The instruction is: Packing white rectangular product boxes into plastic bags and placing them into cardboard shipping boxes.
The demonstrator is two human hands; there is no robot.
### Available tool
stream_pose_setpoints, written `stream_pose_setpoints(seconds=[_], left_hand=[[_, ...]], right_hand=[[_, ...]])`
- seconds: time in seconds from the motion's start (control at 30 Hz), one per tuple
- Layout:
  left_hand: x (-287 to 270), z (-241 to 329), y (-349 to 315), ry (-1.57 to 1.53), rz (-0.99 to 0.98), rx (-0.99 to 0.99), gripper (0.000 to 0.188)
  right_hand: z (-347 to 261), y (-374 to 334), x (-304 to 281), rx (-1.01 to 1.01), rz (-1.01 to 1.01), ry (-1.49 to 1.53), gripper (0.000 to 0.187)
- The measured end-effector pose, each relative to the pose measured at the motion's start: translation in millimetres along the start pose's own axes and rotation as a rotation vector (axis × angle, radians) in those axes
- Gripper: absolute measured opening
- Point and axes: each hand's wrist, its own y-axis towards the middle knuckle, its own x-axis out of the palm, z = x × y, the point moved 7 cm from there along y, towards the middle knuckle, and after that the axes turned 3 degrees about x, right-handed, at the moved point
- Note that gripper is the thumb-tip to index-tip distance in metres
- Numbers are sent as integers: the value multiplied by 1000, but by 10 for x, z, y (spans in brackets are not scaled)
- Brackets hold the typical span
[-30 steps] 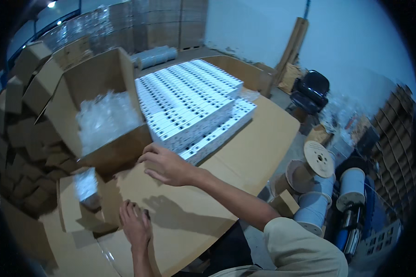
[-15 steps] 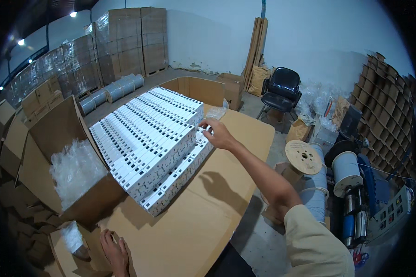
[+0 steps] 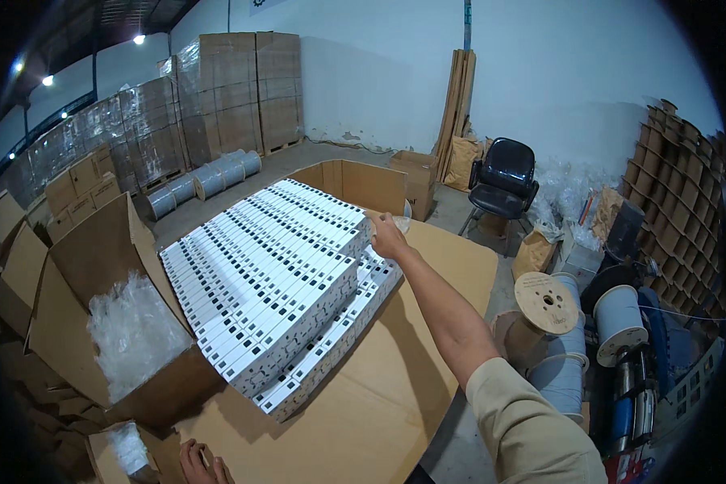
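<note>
Long rows of small white boxes (image 3: 274, 274) with dark square marks stand packed in layers on a brown cardboard sheet (image 3: 411, 355). A lower layer (image 3: 331, 355) juts out like a step along the near right side. My right hand (image 3: 389, 235) is at the far right corner of the stack, its fingers curled in against the box ends; what they grip is hidden. At the lower edge, my left hand (image 3: 202, 465) lies by the cardboard sheet's near left edge, fingers slightly bent and apart, holding nothing. Only part of it shows.
On the left an open carton (image 3: 157, 379) holds clear plastic bags (image 3: 133, 331); a smaller carton (image 3: 97, 452) sits below it. Cable spools (image 3: 546, 302) stand on the right. A black chair (image 3: 504, 177) is behind, with wrapped pallets (image 3: 242, 97) at the far left.
The view has shifted, so the stack sits lower in the picture. My right hand has moved farther along to the stack's far right corner. My left hand shows less at the lower edge.
</note>
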Motion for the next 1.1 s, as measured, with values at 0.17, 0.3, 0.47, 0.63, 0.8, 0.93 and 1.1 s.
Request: stream_pose_setpoints(seconds=[0.17, 0.3, 0.47, 0.63, 0.8, 0.93, 1.1], left_hand=[[17, -26, 3, -78, -18, -49, 45], [46, -48, 35, -70, -30, -81, 47], [46, -56, 1, -68, -21, -100, 47], [35, -43, 25, -90, -12, -81, 45], [22, -79, 20, -91, -13, -65, 45], [88, -216, -64, -232, 52, -117, 40], [60, -125, -6, -170, 63, -59, 40]], right_hand=[[26, 97, 11, -30, 30, -29, 64], [160, 160, -87, -147, 161, 42, 51], [197, 159, -84, -122, 180, 46, 47], [232, 53, -119, -231, 191, 16, 34], [174, -114, -208, -208, 211, 45, 27], [64, -367, -354, -214, 245, 101, 26], [-94, -974, -714, -249, 341, 146, 34]])
